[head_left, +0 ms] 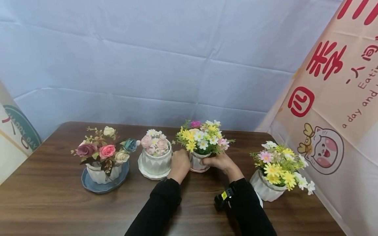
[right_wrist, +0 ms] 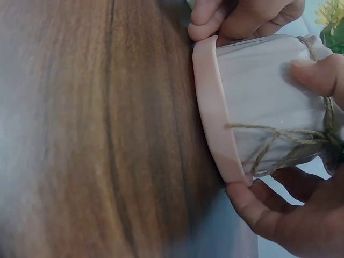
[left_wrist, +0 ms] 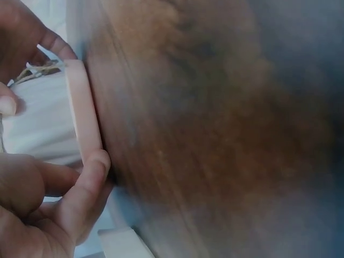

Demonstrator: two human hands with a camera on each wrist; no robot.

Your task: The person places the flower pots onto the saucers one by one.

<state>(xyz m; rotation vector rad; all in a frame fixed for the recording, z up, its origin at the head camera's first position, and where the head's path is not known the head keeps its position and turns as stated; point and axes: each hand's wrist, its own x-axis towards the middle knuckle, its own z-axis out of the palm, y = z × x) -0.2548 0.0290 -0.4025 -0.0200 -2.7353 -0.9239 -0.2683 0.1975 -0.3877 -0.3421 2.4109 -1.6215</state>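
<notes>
Pale bluish-white cloth [head_left: 133,65] hangs behind the dark brown wood-grain surface [head_left: 73,209], with a peach printed banner [head_left: 327,98] at the right. Near the far edge, a white pot tied with brown twine [right_wrist: 269,91], full of yellow, white and pink flowers [head_left: 203,137], stands upright on a shallow pink saucer [right_wrist: 215,113], between the person's two hands. At its left side, the left hand [head_left: 180,164] has its fingers bent in, tips pinching the saucer's edge. From the other side, the right hand [head_left: 220,162] curves partway round the pot, thumb against the wall and a fingertip touching the saucer. Just beside the left hand sits a white faceted pot of pale pink flowers [head_left: 156,162]; farther left, a white pot of roses [head_left: 103,173] rests on a blue saucer [head_left: 118,185].
</notes>
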